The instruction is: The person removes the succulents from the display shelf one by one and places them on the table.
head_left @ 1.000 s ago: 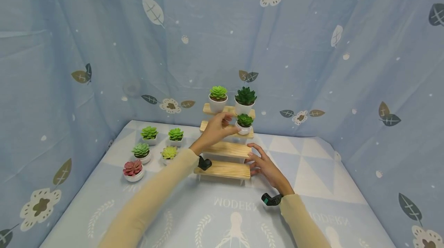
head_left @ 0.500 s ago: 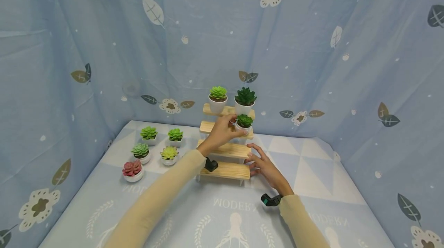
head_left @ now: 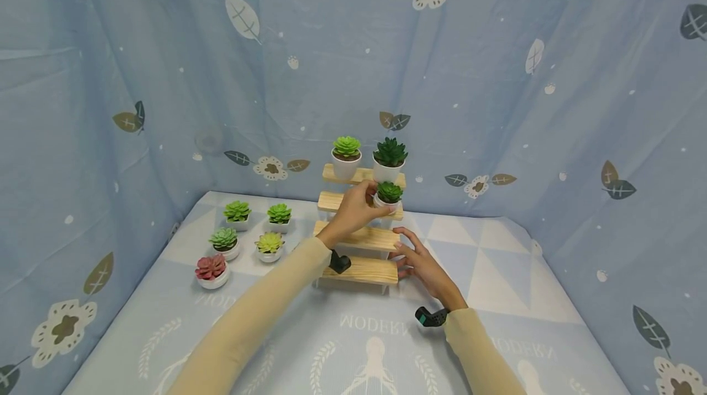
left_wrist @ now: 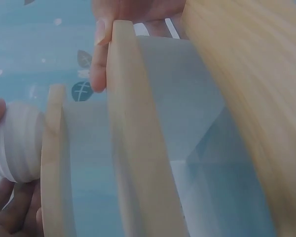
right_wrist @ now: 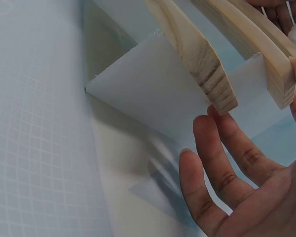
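In the head view my left hand [head_left: 356, 208] pinches the small white pot of a dark green succulent [head_left: 389, 193], at the right end of the second board from the top. The left wrist view shows this white pot [left_wrist: 20, 140] between thumb and fingers, close against a board. My right hand [head_left: 422, 265] holds the right side of the stepped wooden plant stand [head_left: 361, 269], its thumb and fingers around the board ends. In the right wrist view, fingertips [right_wrist: 204, 126] touch the end of the lowest board [right_wrist: 200, 61].
On the top board stand a light green succulent [head_left: 346, 157] and a larger dark green one [head_left: 389, 161]. Left of the stand, several potted succulents sit on the table, including a red one [head_left: 212, 271] and a yellow-green one [head_left: 269, 246]. A patterned curtain [head_left: 309, 76] hangs behind.
My left hand has shifted slightly right and its fingers have come further around the dark green succulent's pot. The pot has barely moved. My right hand stays at the stand's side.
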A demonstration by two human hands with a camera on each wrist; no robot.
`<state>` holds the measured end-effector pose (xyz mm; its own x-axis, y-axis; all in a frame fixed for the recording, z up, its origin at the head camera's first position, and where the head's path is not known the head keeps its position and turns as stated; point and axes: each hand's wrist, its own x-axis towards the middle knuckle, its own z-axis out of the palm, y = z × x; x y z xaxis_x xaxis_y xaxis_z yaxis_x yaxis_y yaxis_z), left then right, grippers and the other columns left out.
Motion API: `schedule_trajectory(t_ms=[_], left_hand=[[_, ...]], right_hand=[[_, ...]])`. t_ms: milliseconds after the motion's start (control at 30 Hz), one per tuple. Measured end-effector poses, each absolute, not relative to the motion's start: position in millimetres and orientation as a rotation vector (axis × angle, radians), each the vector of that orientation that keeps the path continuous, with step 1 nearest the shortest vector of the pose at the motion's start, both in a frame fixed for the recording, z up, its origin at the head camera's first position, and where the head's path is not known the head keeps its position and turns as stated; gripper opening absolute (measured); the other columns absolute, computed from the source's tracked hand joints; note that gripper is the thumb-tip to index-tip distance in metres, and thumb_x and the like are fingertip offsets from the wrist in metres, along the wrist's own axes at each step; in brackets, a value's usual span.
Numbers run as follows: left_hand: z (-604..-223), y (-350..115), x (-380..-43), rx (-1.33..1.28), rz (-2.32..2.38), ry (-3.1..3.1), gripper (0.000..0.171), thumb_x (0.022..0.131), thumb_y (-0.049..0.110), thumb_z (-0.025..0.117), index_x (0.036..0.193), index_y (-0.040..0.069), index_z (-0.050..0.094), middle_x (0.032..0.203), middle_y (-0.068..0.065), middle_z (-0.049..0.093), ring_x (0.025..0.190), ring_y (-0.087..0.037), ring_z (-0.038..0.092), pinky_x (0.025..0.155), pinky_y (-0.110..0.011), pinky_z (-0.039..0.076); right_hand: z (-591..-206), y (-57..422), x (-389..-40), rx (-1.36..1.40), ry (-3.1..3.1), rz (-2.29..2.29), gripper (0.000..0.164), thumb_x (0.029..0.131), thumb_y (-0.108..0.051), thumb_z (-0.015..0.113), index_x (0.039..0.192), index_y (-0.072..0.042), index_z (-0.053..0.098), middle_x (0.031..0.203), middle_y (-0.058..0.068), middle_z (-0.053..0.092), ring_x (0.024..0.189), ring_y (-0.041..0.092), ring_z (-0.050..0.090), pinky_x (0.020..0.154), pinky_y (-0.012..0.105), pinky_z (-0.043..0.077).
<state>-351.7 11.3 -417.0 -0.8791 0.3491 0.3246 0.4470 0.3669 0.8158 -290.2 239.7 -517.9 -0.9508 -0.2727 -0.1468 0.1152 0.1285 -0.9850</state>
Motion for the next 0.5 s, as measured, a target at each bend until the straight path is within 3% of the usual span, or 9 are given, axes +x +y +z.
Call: schedule_trajectory(t_ms=[133,333,500], left_hand=[[-416.5,10.5,-352.0,-0.760,-1.523,-2.527,0.059,0.090,0.039,0.082,0.136,0.011,0.059,0.112,-0.004,0.064,0.091,-0.018,0.060,0.075,-0.036,0.052],[-416.1,8.1,-351.5,-0.807,-1.500,-2.487,0.040,0.090,0.040,0.081,0.120,0.018,0.066,0.094,-0.001,0.063,0.078,-0.019,0.056,0.066,-0.035,0.046],[-417.3,6.2,-350.7,-0.834,-1.513,-2.457,0.041,0.089,0.038,0.083,0.122,0.018,0.066,0.098,0.002,0.066,0.079,-0.017,0.058,0.068,-0.035,0.048]], right_hand=[[-517.2,239.5,-289.7,-0.158,2.115,-1.893,0.057,0.103,-0.052,0.058,0.155,-0.039,0.037,0.123,0.020,0.061,0.095,0.033,0.065,0.078,0.047,0.057],[-517.6,240.0,-290.5,-0.152,2.109,-1.891,0.052,0.103,-0.052,0.059,0.151,-0.044,0.040,0.123,0.020,0.061,0.096,0.034,0.065,0.079,0.048,0.057],[-517.9,240.2,-290.7,-0.148,2.111,-1.893,0.051,0.103,-0.052,0.059,0.151,-0.044,0.040,0.123,0.020,0.061,0.096,0.034,0.065,0.079,0.048,0.057]])
